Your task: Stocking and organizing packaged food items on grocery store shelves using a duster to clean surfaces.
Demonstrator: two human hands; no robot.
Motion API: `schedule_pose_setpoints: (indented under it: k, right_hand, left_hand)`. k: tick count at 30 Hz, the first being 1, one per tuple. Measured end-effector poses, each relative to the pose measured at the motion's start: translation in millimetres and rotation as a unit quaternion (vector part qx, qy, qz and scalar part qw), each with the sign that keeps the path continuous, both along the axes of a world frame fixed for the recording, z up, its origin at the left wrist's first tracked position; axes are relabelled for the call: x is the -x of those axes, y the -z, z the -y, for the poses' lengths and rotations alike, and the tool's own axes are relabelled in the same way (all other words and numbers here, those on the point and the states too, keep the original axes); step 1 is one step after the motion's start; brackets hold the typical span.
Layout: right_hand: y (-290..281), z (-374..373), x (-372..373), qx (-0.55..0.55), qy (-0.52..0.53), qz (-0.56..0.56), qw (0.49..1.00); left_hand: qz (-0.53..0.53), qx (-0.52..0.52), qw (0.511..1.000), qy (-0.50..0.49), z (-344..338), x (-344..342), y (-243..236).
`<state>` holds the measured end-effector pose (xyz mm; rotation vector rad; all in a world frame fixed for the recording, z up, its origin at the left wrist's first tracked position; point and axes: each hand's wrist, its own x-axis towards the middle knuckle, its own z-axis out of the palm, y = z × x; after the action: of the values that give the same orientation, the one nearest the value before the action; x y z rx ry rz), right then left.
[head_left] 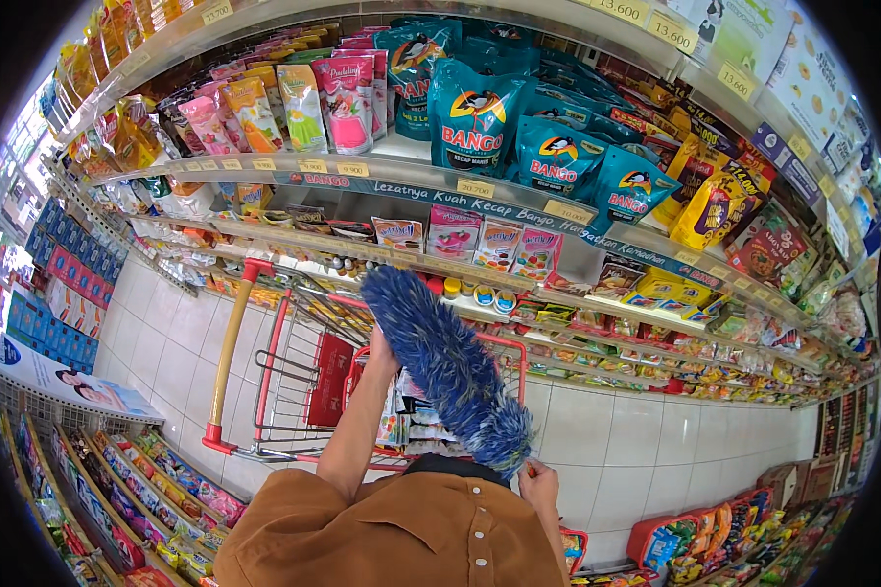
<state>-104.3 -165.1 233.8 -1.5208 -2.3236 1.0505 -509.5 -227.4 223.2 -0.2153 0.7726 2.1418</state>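
Note:
A long fluffy duster [450, 362] with blue, grey-flecked fibres lies slantwise in front of my body, its far end toward the shelves. My left hand [384, 354] is at the duster's left edge near the far end, with the fingers hidden behind the fibres. At the near, frayed end, my right hand [538, 483] has its fingers closed together on the duster's tip. Beneath the duster stands a wire shopping cart [274, 367] with red trim and several packets inside.
Ahead, a curved shelf [411, 176] carries teal pouches [475, 117], pink and yellow packets and small boxes. Lower shelves hold jars and bags. White floor tiles [646, 430] show around the cart. Snack racks [147, 470] stand near left, and red baskets [671, 538] of packets near right.

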Motion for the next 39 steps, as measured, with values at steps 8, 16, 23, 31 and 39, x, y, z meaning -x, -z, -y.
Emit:
schedule_pose_setpoints:
  k: [8, 16, 23, 31, 39]
  right_hand:
    - [-20.6, -6.1, 7.0, -0.023, 0.004, 0.044, 0.999]
    - [-27.4, -9.1, 6.0, -0.059, 0.025, 0.064, 0.996]
    - [-26.7, -9.5, -10.6, -0.079, 0.019, 0.033, 0.996]
    - [-18.2, -19.6, -63.4, -0.074, 0.005, 0.0, 0.997]
    - [15.4, 2.1, -153.3, -0.006, 0.194, -0.138, 0.971]
  left_hand:
    - [-0.036, -0.042, 0.998, -0.025, 3.0, 8.6, 6.6]
    - [-0.068, -0.056, 0.996, -0.024, 17.0, 11.2, 14.2]
    - [-0.09, -0.01, 0.996, 0.011, 7.2, -12.9, -21.5]
    - [0.054, -0.061, 0.991, 0.102, -13.4, -36.0, -23.6]
    - [0.125, -0.138, 0.968, 0.168, -56.3, -37.5, -6.0]
